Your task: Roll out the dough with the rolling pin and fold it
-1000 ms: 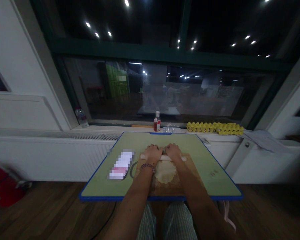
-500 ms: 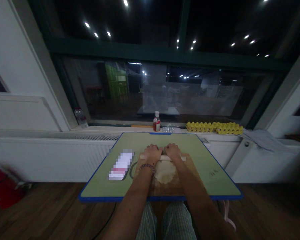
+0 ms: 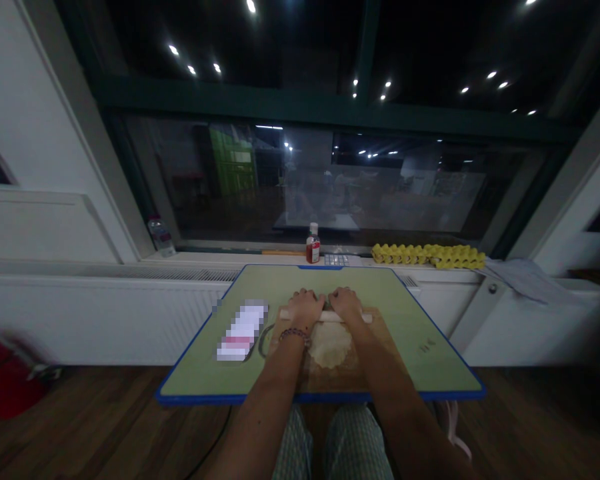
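Note:
A pale rolling pin (image 3: 331,317) lies crosswise over the far part of a wooden board (image 3: 330,380). My left hand (image 3: 306,305) is closed over its left part, and my right hand (image 3: 346,304) is closed over its right part. Both hands rest side by side, with a small gap between the thumbs. Just on the near side of the pin, a flat sheet of dough (image 3: 330,345) with an uneven edge is spread on the board, between my forearms. A beaded bracelet (image 3: 295,335) circles my left wrist.
Left of the board, a phone (image 3: 243,331) with a blurred screen lies on the green, blue-edged table (image 3: 425,343), beside a dark ring-shaped thing (image 3: 264,341). On the sill stand a small bottle (image 3: 313,244) of reddish liquid, a yellow egg tray (image 3: 427,255) and a plastic bottle (image 3: 161,236).
Almost nothing differs. Both hands stay on the rolling pin in nearly the same place, and the dough keeps its shape. The view has shifted very slightly.

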Available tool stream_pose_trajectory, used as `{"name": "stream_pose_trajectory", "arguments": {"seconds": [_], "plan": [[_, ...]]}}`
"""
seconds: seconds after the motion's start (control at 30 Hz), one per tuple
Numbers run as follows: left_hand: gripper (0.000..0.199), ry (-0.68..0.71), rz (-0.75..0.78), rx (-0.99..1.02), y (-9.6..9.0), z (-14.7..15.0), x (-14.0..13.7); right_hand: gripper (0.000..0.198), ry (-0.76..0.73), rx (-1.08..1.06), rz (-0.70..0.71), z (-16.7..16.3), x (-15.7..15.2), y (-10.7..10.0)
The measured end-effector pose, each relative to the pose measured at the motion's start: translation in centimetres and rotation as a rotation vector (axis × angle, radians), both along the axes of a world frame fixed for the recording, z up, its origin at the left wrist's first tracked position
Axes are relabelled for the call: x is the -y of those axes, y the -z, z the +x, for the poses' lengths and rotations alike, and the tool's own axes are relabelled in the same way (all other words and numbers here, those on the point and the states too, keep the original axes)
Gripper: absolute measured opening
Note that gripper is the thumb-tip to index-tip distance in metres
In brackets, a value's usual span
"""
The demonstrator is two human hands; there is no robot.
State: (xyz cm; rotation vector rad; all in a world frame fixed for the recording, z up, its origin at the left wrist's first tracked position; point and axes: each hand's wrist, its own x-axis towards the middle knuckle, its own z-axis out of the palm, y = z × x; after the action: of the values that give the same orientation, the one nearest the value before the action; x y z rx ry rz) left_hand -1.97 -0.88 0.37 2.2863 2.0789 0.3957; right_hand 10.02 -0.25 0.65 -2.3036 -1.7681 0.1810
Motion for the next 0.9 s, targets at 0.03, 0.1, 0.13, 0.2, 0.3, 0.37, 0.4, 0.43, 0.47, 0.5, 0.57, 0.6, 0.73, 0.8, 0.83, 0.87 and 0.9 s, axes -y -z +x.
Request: {"name": "stream_pose_trajectory", "arguments": {"seconds": [0.03, 0.1, 0.13, 0.2, 0.3, 0.37, 0.4, 0.43, 0.47, 0.5, 0.57, 0.6, 0.73, 0.8, 0.83, 0.87, 0.9], "plan": [[0.049, 0.003, -0.002, -0.004, -0.06, 0.0, 0.05, 0.037, -0.008, -0.004, 0.0, 0.0, 0.0, 0.02], [0.048, 0.005, -0.004, -0.001, -0.21, 0.01, 0.22, 0.036, -0.027, -0.013, -0.001, -0.01, 0.02, 0.08], [0.048, 0.004, -0.007, 0.005, -0.29, 0.01, 0.31, 0.035, -0.037, -0.017, -0.001, -0.01, 0.03, 0.1], [0.047, -0.003, -0.017, 0.019, -0.44, 0.0, 0.47, 0.034, -0.05, -0.022, -0.003, 0.0, 0.04, 0.13], [0.045, -0.008, -0.029, 0.016, -0.56, -0.04, 0.6, 0.034, -0.056, -0.025, -0.005, 0.01, 0.08, 0.08], [0.045, 0.0, -0.026, 0.005, -0.58, -0.06, 0.59, 0.035, -0.054, -0.023, 0.001, 0.01, 0.17, 0.05], [0.045, 0.004, -0.025, 0.001, -0.57, -0.07, 0.58, 0.035, -0.052, -0.022, 0.006, 0.0, 0.24, 0.04], [0.046, 0.008, -0.023, -0.003, -0.56, -0.07, 0.56, 0.035, -0.05, -0.021, 0.011, -0.02, 0.31, 0.04], [0.046, 0.009, -0.02, -0.004, -0.55, -0.06, 0.54, 0.035, -0.046, -0.02, 0.014, -0.03, 0.37, 0.04], [0.046, 0.008, -0.018, -0.004, -0.54, -0.05, 0.53, 0.036, -0.043, -0.019, 0.016, -0.05, 0.43, 0.04], [0.046, 0.002, -0.019, 0.0, -0.56, -0.03, 0.53, 0.037, -0.035, -0.017, 0.015, -0.08, 0.52, 0.04], [0.046, 0.001, -0.022, 0.001, -0.59, -0.02, 0.55, 0.037, -0.033, -0.017, 0.014, -0.08, 0.54, 0.04], [0.044, 0.014, -0.045, -0.007, -0.73, -0.02, 0.68, 0.037, -0.038, -0.019, 0.018, -0.06, 0.61, 0.1], [0.044, 0.019, -0.043, -0.011, -0.76, -0.01, 0.74, 0.036, -0.043, -0.023, 0.018, -0.04, 0.58, 0.11], [0.044, 0.018, -0.039, -0.009, -0.77, -0.01, 0.75, 0.036, -0.045, -0.025, 0.015, -0.04, 0.52, 0.09], [0.044, 0.014, -0.035, -0.003, -0.76, 0.0, 0.76, 0.036, -0.045, -0.027, 0.012, -0.04, 0.45, 0.06], [0.045, 0.008, -0.035, 0.005, -0.74, 0.0, 0.75, 0.036, -0.045, -0.028, 0.007, -0.05, 0.35, 0.0]]}}
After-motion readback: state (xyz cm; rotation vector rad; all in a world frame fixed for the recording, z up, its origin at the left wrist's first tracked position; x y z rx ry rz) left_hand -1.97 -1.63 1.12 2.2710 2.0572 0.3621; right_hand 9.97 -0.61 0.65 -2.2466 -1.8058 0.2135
